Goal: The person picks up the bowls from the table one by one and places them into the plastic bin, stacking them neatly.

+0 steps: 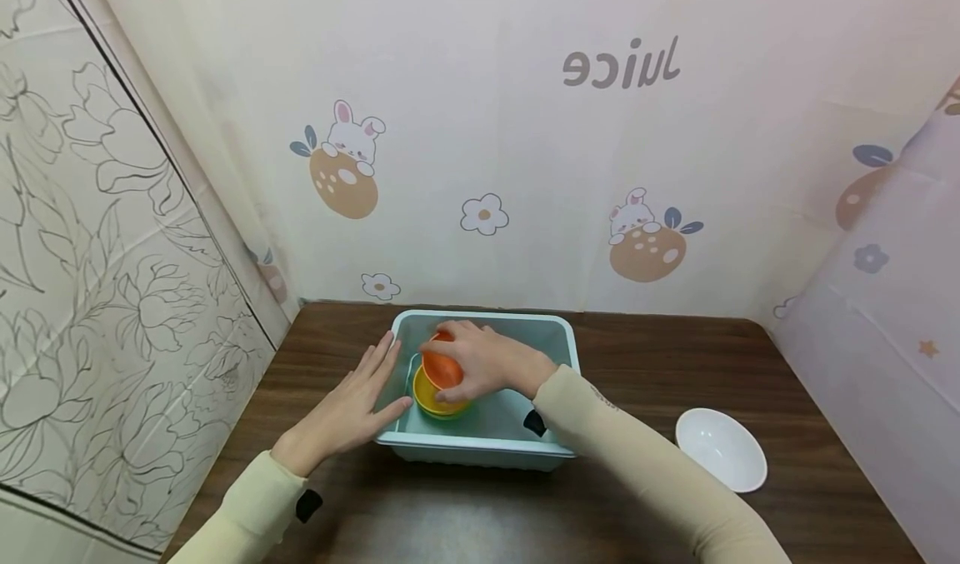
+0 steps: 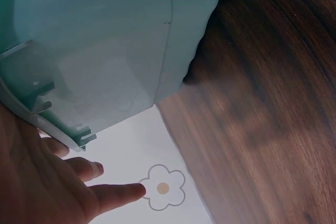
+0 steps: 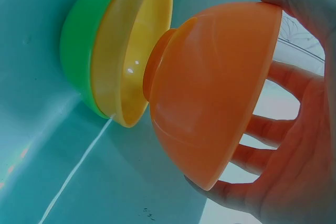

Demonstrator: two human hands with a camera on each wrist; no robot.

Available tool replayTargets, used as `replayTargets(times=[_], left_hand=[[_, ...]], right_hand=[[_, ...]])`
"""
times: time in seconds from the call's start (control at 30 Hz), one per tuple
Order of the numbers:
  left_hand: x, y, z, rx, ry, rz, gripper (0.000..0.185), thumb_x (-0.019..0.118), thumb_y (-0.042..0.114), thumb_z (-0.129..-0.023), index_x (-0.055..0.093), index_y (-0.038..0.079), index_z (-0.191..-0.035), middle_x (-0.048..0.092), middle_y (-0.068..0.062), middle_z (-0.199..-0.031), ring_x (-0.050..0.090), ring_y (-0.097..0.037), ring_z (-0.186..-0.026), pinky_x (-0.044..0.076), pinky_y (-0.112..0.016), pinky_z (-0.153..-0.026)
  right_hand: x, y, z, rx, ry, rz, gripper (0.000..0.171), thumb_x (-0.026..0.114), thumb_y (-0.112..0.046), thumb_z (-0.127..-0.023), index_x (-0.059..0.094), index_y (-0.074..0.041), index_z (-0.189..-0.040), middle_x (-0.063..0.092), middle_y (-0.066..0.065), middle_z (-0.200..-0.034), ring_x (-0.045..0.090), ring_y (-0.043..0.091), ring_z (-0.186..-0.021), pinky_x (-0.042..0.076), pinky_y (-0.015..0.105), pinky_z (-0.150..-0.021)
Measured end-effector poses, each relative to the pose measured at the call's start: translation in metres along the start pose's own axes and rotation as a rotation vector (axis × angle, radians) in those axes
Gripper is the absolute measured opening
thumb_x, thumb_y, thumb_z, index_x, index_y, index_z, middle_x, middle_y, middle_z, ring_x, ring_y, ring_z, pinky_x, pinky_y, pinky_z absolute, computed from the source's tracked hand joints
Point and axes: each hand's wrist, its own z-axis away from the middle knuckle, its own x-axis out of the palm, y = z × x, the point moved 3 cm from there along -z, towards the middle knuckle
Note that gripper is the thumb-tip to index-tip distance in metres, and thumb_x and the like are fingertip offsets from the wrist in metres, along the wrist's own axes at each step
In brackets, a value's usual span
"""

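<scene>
A light blue plastic tub [image 1: 557,327] [image 2: 105,40] sits on the dark wooden table [image 1: 652,364]. Inside it a yellow bowl [image 1: 429,397] [image 3: 134,51] is nested in a green bowl [image 3: 79,40]. My right hand [image 1: 480,360] [image 3: 294,145] grips an orange bowl [image 1: 442,368] [image 3: 210,93] by its rim, just above the yellow one. My left hand [image 1: 352,406] [image 2: 47,182] rests flat with straight fingers against the tub's left outer wall.
A white bowl [image 1: 722,449] lies on the table to the right of the tub. Patterned curtain walls close in the table at the back, left and right. Bare wood lies in front of the tub.
</scene>
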Motion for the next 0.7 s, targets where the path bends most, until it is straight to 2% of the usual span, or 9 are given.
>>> replayTargets(times=[0.3,0.7], left_hand=[[0.001,0.0,0.0,-0.002,0.001,-0.005,0.09,0.047,0.065,-0.1,0.012,0.016,-0.167,0.001,-0.004,-0.175,0.012,-0.045,-0.158,0.028,-0.077,-0.112],[-0.001,0.001,0.001,-0.006,-0.01,0.02,0.09,0.049,0.064,-0.1,0.013,0.016,-0.167,0.001,-0.002,-0.175,0.01,-0.044,-0.159,0.026,-0.077,-0.113]], right_hand=[[0.007,-0.003,-0.006,-0.025,-0.04,0.031,0.073,0.067,-0.059,-0.085,0.051,-0.034,-0.151,0.044,0.008,-0.156,0.045,0.026,-0.136,0.054,0.047,-0.1],[0.015,-0.006,-0.017,-0.049,-0.087,0.033,0.072,0.068,-0.057,-0.086,0.052,-0.03,-0.151,0.047,0.01,-0.151,0.048,0.027,-0.13,0.056,0.047,-0.095]])
